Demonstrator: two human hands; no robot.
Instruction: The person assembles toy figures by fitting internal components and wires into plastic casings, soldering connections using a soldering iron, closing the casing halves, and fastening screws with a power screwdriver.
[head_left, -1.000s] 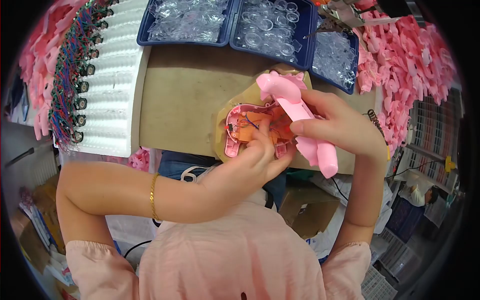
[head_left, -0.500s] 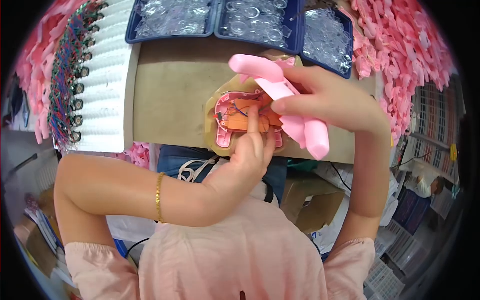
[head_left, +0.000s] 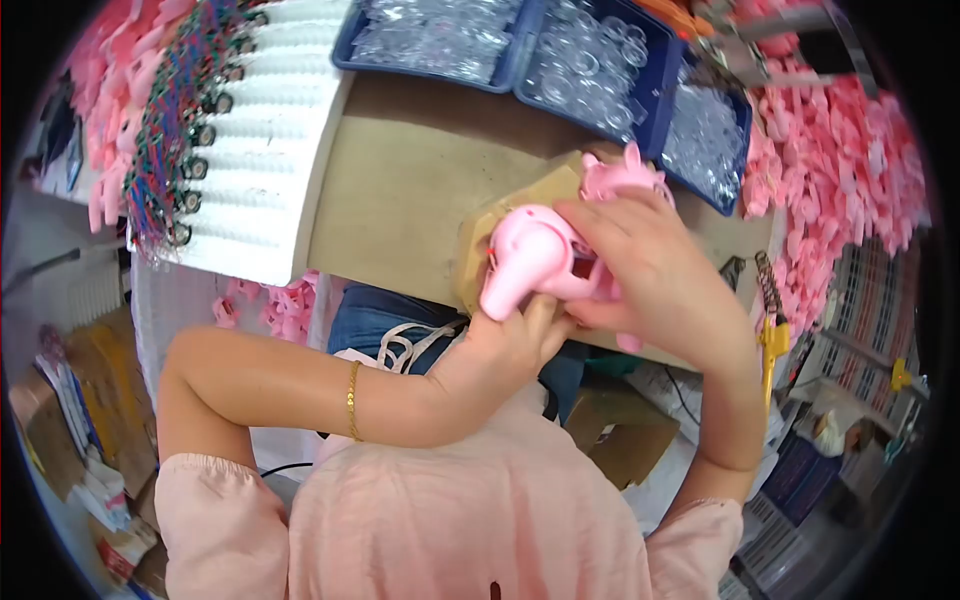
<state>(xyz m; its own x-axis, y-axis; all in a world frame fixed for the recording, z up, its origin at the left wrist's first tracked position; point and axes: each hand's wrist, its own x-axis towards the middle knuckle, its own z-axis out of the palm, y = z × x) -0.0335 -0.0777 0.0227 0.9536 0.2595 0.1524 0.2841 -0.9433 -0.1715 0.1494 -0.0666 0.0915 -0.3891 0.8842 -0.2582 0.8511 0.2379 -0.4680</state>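
Observation:
A pink plastic shell (head_left: 535, 255) now lies over the lower pink half in a yellowish holder (head_left: 474, 262), and hides most of the orange parts inside. My right hand (head_left: 645, 265) grips the shell from the right, with fingers over its upper part and the thumb at its lower edge. At the shell's lower edge is my left hand (head_left: 510, 340), its fingers bent against the pink plastic; their tips are partly hidden. A pink piece with pointed ends (head_left: 625, 178) sticks out above my right hand.
Blue trays (head_left: 520, 88) of clear plastic parts stand along the back. A white foam tray (head_left: 265, 150) with wired round parts is on the left. Pink parts (head_left: 840, 170) are heaped on the right. A yellow-handled tool (head_left: 773, 340) hangs on a coiled cord beside my right forearm.
My right hand has turned the pink shell over and lowered it onto the lower half. My left fingers have left the orange parts and moved to the shell's lower edge. The view has shifted.

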